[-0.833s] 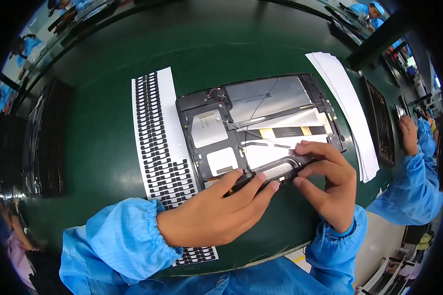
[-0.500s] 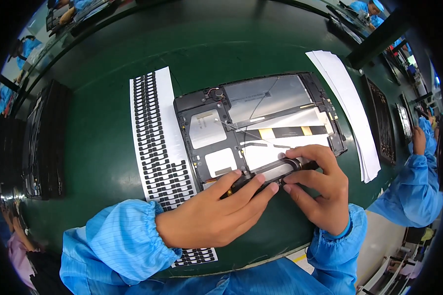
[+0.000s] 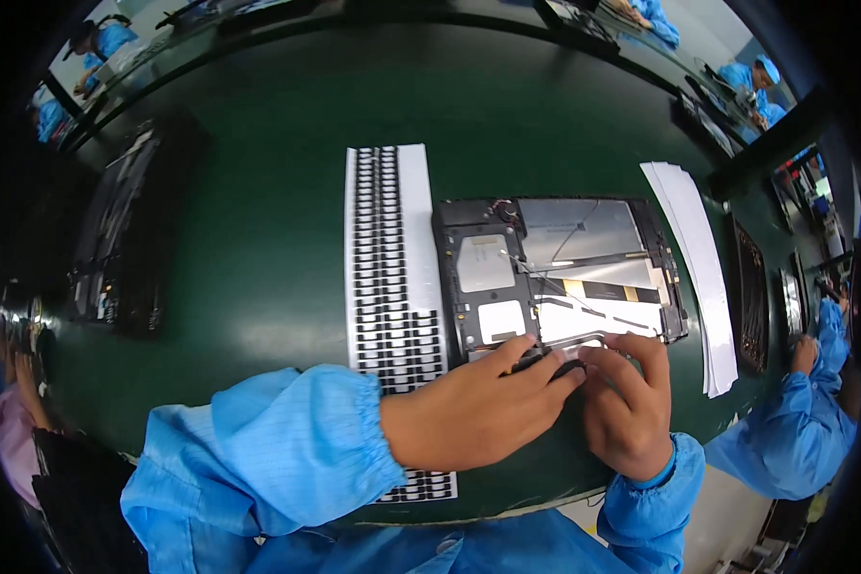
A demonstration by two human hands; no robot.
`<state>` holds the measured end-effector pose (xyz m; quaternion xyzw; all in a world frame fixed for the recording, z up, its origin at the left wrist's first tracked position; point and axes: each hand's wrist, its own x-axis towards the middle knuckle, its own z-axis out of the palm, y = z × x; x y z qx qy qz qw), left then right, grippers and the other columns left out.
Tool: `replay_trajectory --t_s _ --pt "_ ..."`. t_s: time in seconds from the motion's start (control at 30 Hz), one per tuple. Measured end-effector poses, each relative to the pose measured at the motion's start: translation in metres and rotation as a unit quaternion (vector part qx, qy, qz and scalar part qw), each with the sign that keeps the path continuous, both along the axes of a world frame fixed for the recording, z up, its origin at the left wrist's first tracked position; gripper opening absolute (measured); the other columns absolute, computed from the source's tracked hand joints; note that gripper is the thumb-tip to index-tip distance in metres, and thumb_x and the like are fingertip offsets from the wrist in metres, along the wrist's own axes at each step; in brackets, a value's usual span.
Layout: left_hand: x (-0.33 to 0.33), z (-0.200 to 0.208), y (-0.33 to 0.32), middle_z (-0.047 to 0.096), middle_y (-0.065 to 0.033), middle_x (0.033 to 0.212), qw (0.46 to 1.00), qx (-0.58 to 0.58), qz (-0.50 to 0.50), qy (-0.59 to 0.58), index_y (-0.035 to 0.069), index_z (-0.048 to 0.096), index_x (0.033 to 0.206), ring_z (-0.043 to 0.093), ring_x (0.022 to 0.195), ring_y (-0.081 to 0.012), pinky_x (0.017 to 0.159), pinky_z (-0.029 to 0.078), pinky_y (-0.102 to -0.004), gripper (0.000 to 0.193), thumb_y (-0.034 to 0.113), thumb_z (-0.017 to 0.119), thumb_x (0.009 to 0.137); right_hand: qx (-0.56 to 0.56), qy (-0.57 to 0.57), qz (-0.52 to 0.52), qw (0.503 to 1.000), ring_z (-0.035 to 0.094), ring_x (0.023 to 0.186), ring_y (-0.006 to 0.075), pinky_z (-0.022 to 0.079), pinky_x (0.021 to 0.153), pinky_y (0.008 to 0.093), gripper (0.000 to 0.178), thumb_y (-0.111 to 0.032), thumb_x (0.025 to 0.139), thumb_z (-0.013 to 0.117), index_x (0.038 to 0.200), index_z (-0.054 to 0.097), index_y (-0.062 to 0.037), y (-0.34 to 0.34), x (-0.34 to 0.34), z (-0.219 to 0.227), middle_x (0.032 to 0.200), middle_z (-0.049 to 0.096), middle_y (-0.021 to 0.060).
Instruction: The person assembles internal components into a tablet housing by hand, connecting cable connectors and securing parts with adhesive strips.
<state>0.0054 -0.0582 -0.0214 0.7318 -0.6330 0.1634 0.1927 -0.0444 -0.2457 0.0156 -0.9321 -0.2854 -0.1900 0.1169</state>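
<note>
An opened flat device [image 3: 507,251], perhaps a tablet, lies on the green table with its black frame, silver plates and thin wires exposed. My left hand [image 3: 478,411] reaches across its near edge, fingers stretched out and resting on the frame there. At the near right edge, my right hand [image 3: 629,407] has its fingers bent in a pinch around the end of a black oblong part [image 3: 584,341] with a rounded end. Most of that part is hidden by my fingers. Under my left forearm runs a white sheet [image 3: 413,220] carrying rows of small black stickers.
White paper sheets [image 3: 695,258] lie right of the device, with a black tray-like panel [image 3: 751,292] beyond them. Dark stacked panels [image 3: 115,239] stand at the left. A co-worker's blue sleeve [image 3: 794,430] is at the right; other people sit across the table.
My view has shifted, so the device and sheets appear farther right and lower. My right fingers have curled in closer around the oblong part; my left hand stays at the near edge.
</note>
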Motion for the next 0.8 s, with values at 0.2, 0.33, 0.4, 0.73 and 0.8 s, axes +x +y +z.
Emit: replay_trajectory --t_s 0.2,0.33,0.4,0.73,0.8 --pt "0.035 0.015 0.061 0.048 -0.0175 0.118 0.984 -0.059 0.096 0.135 0.001 0.054 0.106 0.039 0.117 -0.0347 0.091 0.035 -0.0448 0.046 0.015 0.067 0.064 0.114 0.000 -0.091 0.989 0.051 0.087 0.0319 0.042 0.072 0.0378 0.018 0.008 0.061 0.060 0.077 0.056 0.0022 0.005 -0.008 0.001 0.096 0.054 0.0148" --pt "0.030 -0.001 0.097 0.041 -0.0205 0.125 0.968 0.052 0.195 0.150 0.000 0.049 0.114 0.037 0.118 -0.0368 0.094 0.031 -0.0453 0.057 0.027 0.067 0.067 0.187 0.023 -0.077 0.979 0.051 0.082 0.0294 0.041 0.071 0.0367 0.022 0.004 0.062 0.061 0.082 0.056 -0.0004 0.056 0.001 0.010 0.090 0.053 0.0135" --pt "0.021 0.000 0.101 0.040 -0.0204 0.125 0.966 0.056 0.210 0.142 0.001 0.050 0.114 0.038 0.116 -0.0367 0.094 0.031 -0.0452 0.059 0.031 0.067 0.067 0.168 0.008 -0.058 0.984 0.049 0.075 0.0271 0.038 0.067 0.0366 0.016 0.001 0.062 0.060 0.078 0.056 -0.0015 0.086 0.010 0.007 0.080 0.052 0.0108" --pt "0.014 -0.003 0.110 0.047 -0.0181 0.115 0.968 0.037 0.226 0.102 0.008 0.057 0.108 0.043 0.107 -0.0321 0.088 0.032 -0.0432 0.055 0.039 0.066 0.063 0.044 -0.048 -0.081 0.995 0.044 0.063 0.0247 0.030 0.059 0.0380 0.006 -0.007 0.060 0.056 0.056 0.053 -0.0044 0.133 0.032 -0.036 0.062 0.047 0.0090" --pt "0.014 -0.002 0.111 0.047 -0.0181 0.115 0.969 0.034 0.221 0.101 0.008 0.057 0.107 0.042 0.107 -0.0321 0.089 0.032 -0.0431 0.054 0.038 0.066 0.063 0.052 -0.038 -0.100 0.993 0.046 0.064 0.0253 0.032 0.060 0.0374 0.007 -0.007 0.060 0.060 0.057 0.054 -0.0037 0.138 0.033 -0.034 0.064 0.049 0.0080"
